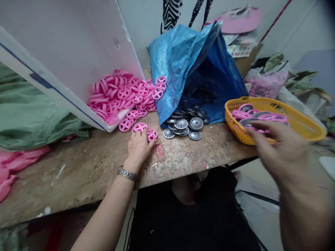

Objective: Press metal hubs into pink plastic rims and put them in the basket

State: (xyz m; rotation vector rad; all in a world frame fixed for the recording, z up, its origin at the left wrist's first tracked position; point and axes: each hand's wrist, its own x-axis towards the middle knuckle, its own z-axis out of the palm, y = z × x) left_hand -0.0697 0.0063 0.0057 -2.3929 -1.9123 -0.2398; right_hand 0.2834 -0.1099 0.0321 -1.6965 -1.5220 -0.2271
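My left hand (138, 146), with a metal watch at the wrist, rests on the worn tabletop (86, 170), its fingers curled over pink spoked wheels (146, 130) near the table's middle. A heap of the same pink wheels (123, 94) lies behind it against a white board. My right hand (277, 146) hovers blurred beside the yellow basket (300, 123), fingers spread, nothing seen in them. The basket holds joined pink and silver wheels (251, 115). Silver-grey hub discs (185, 125) spill from a blue plastic bag (188, 66).
A tilted white board (65, 48) stands at the left rear. Green cloth (28, 115) and pink pieces (13, 164) lie at the far left. Cartons, bags and a pink hat (240, 21) crowd the right rear. The table's front edge runs just below my left wrist.
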